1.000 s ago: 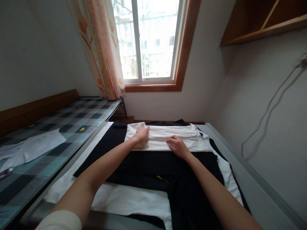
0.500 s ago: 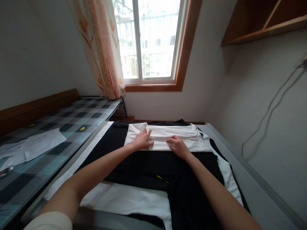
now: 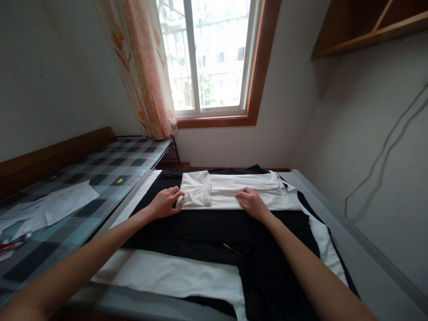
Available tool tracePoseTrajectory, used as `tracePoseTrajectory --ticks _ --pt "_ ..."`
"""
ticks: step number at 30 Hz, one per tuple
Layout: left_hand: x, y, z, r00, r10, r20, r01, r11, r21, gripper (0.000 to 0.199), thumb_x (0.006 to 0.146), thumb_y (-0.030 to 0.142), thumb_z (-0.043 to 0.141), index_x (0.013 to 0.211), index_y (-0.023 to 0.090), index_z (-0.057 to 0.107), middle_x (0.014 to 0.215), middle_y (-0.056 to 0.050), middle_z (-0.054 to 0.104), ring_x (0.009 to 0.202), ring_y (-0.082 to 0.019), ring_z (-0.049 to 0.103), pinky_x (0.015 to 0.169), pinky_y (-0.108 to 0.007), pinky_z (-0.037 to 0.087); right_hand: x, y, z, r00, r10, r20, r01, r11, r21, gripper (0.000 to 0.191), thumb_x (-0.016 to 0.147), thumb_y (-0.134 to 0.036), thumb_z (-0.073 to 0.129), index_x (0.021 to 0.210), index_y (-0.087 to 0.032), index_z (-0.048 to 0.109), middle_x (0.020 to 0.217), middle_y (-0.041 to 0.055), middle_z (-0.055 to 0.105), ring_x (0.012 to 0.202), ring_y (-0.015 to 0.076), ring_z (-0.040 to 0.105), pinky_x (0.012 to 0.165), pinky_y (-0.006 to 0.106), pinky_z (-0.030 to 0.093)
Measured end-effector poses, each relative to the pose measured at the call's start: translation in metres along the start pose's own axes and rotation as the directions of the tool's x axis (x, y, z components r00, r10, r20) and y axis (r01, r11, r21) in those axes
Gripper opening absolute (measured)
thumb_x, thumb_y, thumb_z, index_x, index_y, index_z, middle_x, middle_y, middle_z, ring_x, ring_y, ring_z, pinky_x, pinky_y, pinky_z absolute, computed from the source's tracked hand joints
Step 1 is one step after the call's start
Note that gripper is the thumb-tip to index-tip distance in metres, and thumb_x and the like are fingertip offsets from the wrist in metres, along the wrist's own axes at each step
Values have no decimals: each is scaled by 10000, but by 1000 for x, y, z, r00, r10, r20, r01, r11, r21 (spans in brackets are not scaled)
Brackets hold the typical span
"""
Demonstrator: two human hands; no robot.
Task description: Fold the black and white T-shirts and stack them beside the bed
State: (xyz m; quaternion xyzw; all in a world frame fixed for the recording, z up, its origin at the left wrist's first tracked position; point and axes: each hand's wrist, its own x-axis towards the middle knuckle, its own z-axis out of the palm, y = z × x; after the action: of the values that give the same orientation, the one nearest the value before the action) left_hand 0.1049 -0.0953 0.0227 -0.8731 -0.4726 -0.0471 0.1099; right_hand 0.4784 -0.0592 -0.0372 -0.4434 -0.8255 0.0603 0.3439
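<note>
A white folded cloth garment (image 3: 224, 201) lies in a long strip across a black-and-white garment (image 3: 200, 227). Its left end is doubled over into a squarish panel (image 3: 195, 189). My left hand (image 3: 164, 203) is at the left edge of that panel, thumb and fingers apart, fingertips touching the cloth or just beside it. My right hand (image 3: 251, 203) rests on the middle of the strip, near its front edge, fingers loosely bent and lying on the cloth. Whether the right fingertips pinch any fabric is hidden.
On the left is a mattress (image 3: 133, 154) in checked fabric, with papers (image 3: 67, 203) on it. A curtain (image 3: 147, 89) hangs beside the window (image 3: 217, 58) ahead. A wooden shelf (image 3: 377, 38) juts out at the upper right; a cable (image 3: 371, 165) hangs on the right wall.
My left hand has moved left, off the top of the folded panel to its left edge. My right hand stays on the strip. The view has shifted slightly.
</note>
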Motion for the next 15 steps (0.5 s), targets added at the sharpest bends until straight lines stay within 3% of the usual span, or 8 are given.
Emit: tracePoseTrajectory --ticks 4,10,15 --pt "-5 6 1 999 -41 31 42 999 -32 373 785 291 553 1151 219 568 1054 -51 581 824 -198 609 744 -304 475 0 0 0 1000 -1 -1 1 1000 -3 192 854 -184 522 875 -210 711 916 76 633 909 221 592 856 360 466" --pt "1 8 -5 989 -61 135 73 994 -83 528 702 303 628 1223 313 548 1201 -21 537 868 -197 630 751 -290 478 -1 1 0 1000 2 -10 -2 1000 2 188 840 -177 531 873 -218 712 914 73 636 907 221 591 858 367 467" --pt "3 10 -4 988 -80 130 88 995 -56 429 733 237 584 1158 300 574 1186 -16 553 845 -189 639 711 -277 468 -1 2 1 1000 -3 -2 3 1000 -2 192 836 -172 529 882 -219 710 920 70 634 916 221 592 867 367 467"
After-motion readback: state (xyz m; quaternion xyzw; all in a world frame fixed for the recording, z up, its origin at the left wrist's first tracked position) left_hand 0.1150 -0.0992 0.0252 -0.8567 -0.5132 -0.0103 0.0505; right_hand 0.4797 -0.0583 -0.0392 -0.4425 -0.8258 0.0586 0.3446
